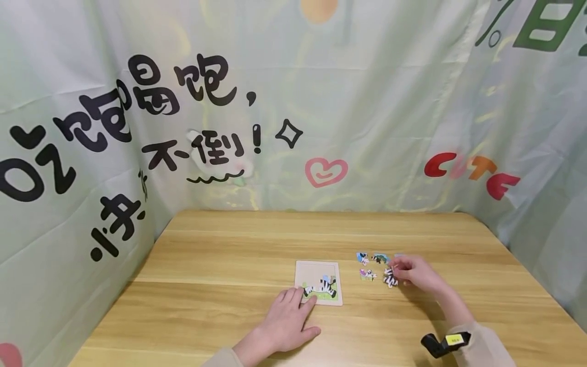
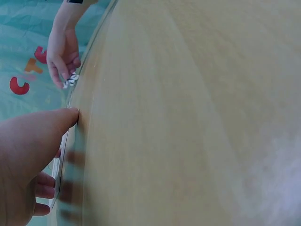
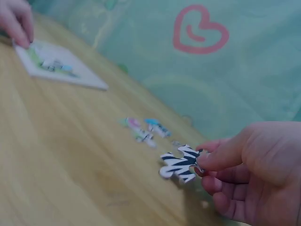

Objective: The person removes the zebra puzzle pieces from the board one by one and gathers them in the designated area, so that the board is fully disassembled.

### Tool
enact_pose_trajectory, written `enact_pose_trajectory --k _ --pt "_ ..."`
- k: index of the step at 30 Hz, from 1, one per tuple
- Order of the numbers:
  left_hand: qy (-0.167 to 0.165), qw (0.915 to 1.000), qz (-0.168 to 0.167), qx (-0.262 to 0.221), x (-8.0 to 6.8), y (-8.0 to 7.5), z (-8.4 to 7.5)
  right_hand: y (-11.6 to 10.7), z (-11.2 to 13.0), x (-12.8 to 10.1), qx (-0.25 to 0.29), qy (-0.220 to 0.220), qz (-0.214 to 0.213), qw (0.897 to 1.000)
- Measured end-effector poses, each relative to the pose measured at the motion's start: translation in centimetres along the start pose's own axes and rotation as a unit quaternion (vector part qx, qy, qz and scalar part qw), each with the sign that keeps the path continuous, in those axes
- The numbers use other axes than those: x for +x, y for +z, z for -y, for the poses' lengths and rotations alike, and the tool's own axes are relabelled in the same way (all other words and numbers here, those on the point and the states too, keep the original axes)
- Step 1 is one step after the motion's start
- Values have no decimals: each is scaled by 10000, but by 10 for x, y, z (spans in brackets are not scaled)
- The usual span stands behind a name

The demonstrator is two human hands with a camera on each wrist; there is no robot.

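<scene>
**Zebra piece pinched, board held flat**

The striped piece (image 3: 179, 165) sits between my right thumb and fingertips, its far end just above or barely touching the table (image 1: 220, 244), right of the board (image 1: 318, 283). My right hand (image 1: 415, 273) is curled on it in a light pinch. Three loose pieces (image 1: 369, 265) lie just beyond and left of it, apart from each other.

My left hand (image 1: 286, 321) lies flat with straight fingers, tips resting on the board's near-left corner, holding nothing. A few pieces already sit along the board's lower edge.

To do this well, I judge I should grip the piece by one edge so its tabs stay free, lift it clear of its neighbours, and keep the left hand pressing so the board does not slide.

I cannot make out the open slots in the board. The left wrist view is mostly blurred table. A further piece behind my right hand is partly hidden.
</scene>
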State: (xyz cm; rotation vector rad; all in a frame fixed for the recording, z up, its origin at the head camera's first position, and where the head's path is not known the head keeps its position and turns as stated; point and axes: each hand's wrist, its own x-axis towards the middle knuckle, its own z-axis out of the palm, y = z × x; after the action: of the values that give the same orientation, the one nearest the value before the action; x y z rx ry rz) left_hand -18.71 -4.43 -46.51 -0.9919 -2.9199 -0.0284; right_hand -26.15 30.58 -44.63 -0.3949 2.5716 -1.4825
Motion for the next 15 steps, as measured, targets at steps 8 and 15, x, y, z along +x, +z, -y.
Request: enact_pose_trajectory --k 8,15 --pt "-1 10000 -36 -65 -1 0 1 12 -1 3 -1458 29 -896 9852" --pt "24 9999 -48 -128 -1 1 1 14 5 1 -1717 191 -661 9827"
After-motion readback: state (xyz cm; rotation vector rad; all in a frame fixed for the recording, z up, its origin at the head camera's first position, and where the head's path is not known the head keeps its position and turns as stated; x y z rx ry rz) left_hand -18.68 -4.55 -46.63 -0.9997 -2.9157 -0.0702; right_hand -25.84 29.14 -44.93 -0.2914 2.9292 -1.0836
